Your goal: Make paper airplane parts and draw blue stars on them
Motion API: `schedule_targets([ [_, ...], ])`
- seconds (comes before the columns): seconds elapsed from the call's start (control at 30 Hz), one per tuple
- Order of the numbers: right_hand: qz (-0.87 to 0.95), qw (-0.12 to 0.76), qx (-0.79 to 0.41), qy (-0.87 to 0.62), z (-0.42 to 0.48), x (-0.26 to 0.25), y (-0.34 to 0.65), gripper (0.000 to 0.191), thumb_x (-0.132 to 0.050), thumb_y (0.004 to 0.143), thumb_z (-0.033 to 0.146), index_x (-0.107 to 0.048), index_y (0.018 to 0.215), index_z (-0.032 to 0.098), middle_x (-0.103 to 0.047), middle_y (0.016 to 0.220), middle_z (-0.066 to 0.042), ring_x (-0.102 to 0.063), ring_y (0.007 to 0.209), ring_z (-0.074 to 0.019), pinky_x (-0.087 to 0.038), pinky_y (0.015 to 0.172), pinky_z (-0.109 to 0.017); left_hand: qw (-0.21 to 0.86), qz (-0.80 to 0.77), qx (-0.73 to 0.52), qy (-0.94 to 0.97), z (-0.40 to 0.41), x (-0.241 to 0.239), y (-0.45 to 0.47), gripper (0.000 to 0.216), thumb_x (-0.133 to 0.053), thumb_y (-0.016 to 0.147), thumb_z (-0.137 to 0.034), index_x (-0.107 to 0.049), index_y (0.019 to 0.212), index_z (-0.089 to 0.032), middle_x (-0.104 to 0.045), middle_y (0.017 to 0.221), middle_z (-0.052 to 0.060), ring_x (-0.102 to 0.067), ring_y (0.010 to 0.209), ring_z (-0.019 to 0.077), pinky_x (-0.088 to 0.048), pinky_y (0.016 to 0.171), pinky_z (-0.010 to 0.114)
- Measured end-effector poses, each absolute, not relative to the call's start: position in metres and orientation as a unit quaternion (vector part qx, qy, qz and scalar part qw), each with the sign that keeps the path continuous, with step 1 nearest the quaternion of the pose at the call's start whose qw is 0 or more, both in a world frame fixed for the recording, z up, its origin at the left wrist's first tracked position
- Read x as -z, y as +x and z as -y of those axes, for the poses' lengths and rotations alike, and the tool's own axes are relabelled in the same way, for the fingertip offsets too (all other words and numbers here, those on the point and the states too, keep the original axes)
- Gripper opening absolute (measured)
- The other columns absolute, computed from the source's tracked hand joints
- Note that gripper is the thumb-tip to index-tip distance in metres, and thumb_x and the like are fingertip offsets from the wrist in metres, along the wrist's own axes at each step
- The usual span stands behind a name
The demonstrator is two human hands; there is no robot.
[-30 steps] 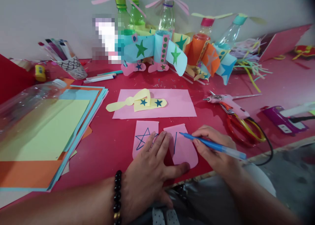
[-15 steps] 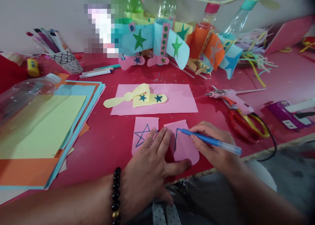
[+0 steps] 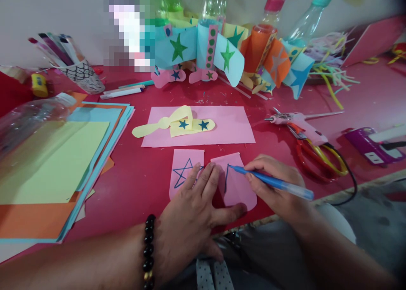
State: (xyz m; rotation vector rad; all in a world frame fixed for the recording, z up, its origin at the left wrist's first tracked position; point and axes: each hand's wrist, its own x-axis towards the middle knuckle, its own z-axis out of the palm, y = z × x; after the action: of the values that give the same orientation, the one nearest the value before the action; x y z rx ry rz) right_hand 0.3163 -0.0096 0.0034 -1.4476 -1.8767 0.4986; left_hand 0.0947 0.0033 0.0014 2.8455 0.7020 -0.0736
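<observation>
My right hand point(image 3: 279, 184) is closed around a blue felt-tip pen point(image 3: 269, 180). The pen's tip rests on the right pink paper piece point(image 3: 237, 184), at the top of a slanted blue line. My left hand point(image 3: 196, 205) lies flat with fingers spread, pressing on this piece and on the left pink paper piece point(image 3: 177, 159). A blue star outline shows on the left piece, partly hidden under my fingers. Just beyond lies a pink sheet point(image 3: 231, 125) bearing yellow paper cut-outs point(image 3: 193, 127) with dark blue stars.
Coloured paper sheets point(image 3: 57, 163) and a clear bottle point(image 3: 34, 116) lie on the left. A pen cup point(image 3: 82, 76) stands behind them. Decorated bottle rockets point(image 3: 206, 49) line the back. To the right are a glue gun point(image 3: 301, 123), scissors point(image 3: 312, 163) and a purple power strip point(image 3: 374, 146).
Both hands and the pen keep nearly the same position, and the drawn line looks the same. The view has shifted very slightly.
</observation>
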Motion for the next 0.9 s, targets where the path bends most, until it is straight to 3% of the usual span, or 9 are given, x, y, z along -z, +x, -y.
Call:
schedule_targets([
  [0.33,0.728,0.364,-0.193,-0.548,0.0127,-0.0086,0.3188,0.008,-0.056,0.081,0.014,-0.061,0.081,0.02,-0.058,0.071,-0.002,-0.056,0.065,-0.0159,-0.046,0.06,-0.029,0.107,-0.241,0.028,0.964,-0.0041,-0.0024,0.095,0.099,-0.065,0.055,-0.079,-0.031,0.143,-0.049,-0.02,0.157,0.016,-0.019,0.142,0.046,-0.019,0.109,0.066],
  [0.7,0.729,0.411,-0.216,-0.504,0.0189,-0.011,0.3236,0.014,-0.055,0.074,0.009,-0.054,0.069,0.022,-0.046,0.059,0.001,-0.043,0.055,-0.0148,-0.034,0.051,-0.03,0.108,-0.243,0.01,0.964,-0.0015,-0.0016,0.0928,0.095,-0.065,0.057,-0.079,-0.035,0.142,-0.048,-0.022,0.156,0.016,-0.017,0.143,0.0449,-0.018,0.11,0.065],
  [0.9,0.741,0.42,-0.214,-0.478,0.0175,-0.0127,0.3242,0.015,-0.053,0.072,0.007,-0.051,0.068,0.021,-0.045,0.056,0.001,-0.04,0.054,-0.0141,-0.032,0.051,-0.029,0.11,-0.241,0.001,0.964,-0.004,0.0038,0.0954,0.098,-0.065,0.056,-0.079,-0.032,0.143,-0.048,-0.017,0.156,0.02,-0.019,0.142,0.0453,-0.017,0.11,0.064],
])
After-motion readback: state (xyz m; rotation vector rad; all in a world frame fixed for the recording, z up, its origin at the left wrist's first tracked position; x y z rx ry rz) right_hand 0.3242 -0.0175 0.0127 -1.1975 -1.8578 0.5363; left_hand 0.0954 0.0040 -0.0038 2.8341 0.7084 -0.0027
